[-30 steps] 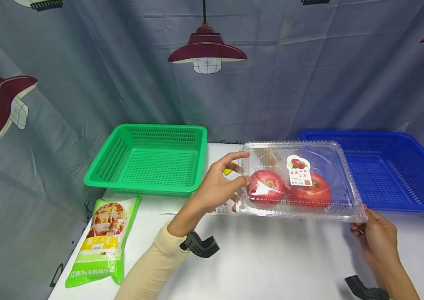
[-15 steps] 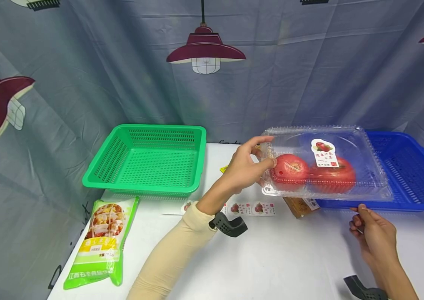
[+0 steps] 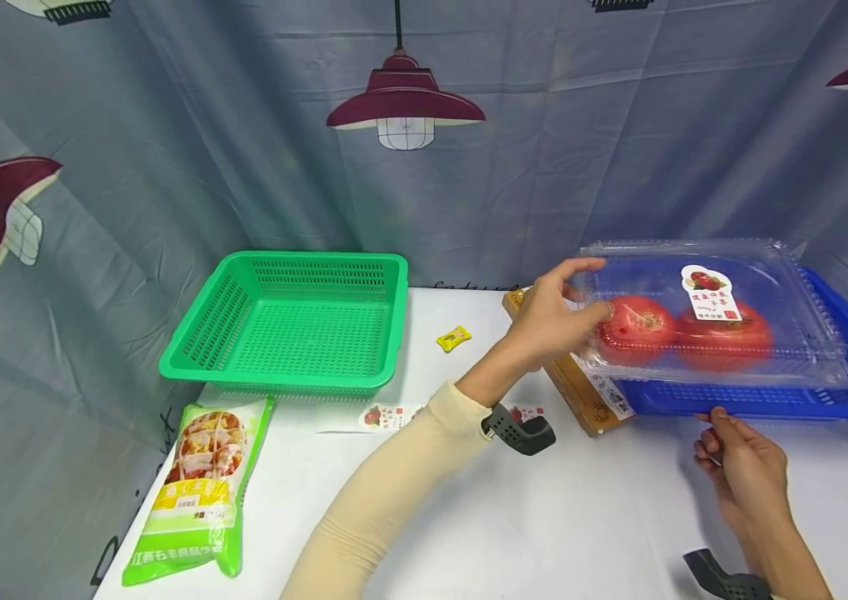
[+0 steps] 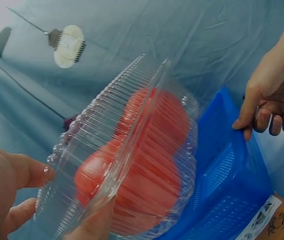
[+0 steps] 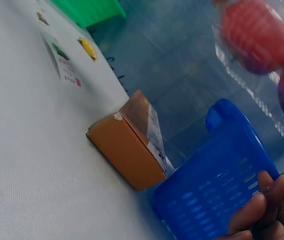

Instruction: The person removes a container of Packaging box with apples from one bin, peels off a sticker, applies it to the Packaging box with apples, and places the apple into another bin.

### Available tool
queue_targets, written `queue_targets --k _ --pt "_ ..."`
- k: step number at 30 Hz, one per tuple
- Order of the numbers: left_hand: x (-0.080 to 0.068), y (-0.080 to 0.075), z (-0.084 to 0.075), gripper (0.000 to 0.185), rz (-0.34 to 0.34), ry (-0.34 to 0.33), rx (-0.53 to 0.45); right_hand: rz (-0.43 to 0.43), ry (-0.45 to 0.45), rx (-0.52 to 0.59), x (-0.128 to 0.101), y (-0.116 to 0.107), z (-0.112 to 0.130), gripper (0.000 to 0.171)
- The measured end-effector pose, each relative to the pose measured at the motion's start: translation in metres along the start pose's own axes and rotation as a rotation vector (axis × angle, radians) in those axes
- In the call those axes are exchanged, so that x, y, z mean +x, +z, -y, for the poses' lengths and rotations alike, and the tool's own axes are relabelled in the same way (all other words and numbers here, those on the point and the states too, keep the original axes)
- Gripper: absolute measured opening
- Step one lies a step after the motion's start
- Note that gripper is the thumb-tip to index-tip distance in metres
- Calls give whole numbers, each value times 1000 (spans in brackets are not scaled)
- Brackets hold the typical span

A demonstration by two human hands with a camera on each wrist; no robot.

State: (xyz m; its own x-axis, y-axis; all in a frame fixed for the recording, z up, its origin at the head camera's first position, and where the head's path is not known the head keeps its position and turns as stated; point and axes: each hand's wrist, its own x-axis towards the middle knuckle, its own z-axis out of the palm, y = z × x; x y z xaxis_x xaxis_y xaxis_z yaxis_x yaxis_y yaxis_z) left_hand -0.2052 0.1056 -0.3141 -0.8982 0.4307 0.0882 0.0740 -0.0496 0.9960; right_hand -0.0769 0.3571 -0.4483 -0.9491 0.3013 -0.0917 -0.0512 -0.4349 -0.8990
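Note:
My left hand point(image 3: 555, 317) pinches the left end of a clear plastic clamshell box point(image 3: 799, 350), thumb in front and fingers behind. Two round red fruits point(image 3: 724, 337) sit inside, and a white fruit sticker point(image 3: 710, 293) is on the lid. The box is held tilted over the blue basket point(image 3: 694, 400), covering most of its inside. At the front rim of that basket, my right hand point(image 3: 750, 467) pinches the edge between thumb and finger; the left wrist view shows this grip on the basket point(image 4: 231, 165) more plainly.
A brown box point(image 3: 581, 400) leans beside the blue basket. To the left stands an empty green basket point(image 3: 281, 381), with a green food bag point(image 3: 199, 492) before it. A small yellow packet point(image 3: 454, 338) and a strip of stickers point(image 3: 386, 417) lie on the white table point(image 3: 544, 517).
My left hand has carried the clamshell box right and slightly up, over the blue basket. The brown box, yellow packet and stickers have come into fuller view. My right hand has barely moved.

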Motion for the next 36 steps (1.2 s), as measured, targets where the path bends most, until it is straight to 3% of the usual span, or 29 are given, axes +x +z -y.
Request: queue_targets --k 12,16,25,31,36 --pt "20 46 7 53 -64 4 241 -15 -1 14 -1 -1 -4 20" --pt "29 54 9 53 -93 16 372 -28 0 -17 -1 1 -3 21" --pt "47 80 15 50 -203 21 564 -54 4 -26 -1 2 0 20" --pt "51 95 24 48 -217 3 608 -59 11 -21 -1 3 1 21" --pt "53 105 30 48 -223 -22 589 -59 8 -39 -3 4 1 22"
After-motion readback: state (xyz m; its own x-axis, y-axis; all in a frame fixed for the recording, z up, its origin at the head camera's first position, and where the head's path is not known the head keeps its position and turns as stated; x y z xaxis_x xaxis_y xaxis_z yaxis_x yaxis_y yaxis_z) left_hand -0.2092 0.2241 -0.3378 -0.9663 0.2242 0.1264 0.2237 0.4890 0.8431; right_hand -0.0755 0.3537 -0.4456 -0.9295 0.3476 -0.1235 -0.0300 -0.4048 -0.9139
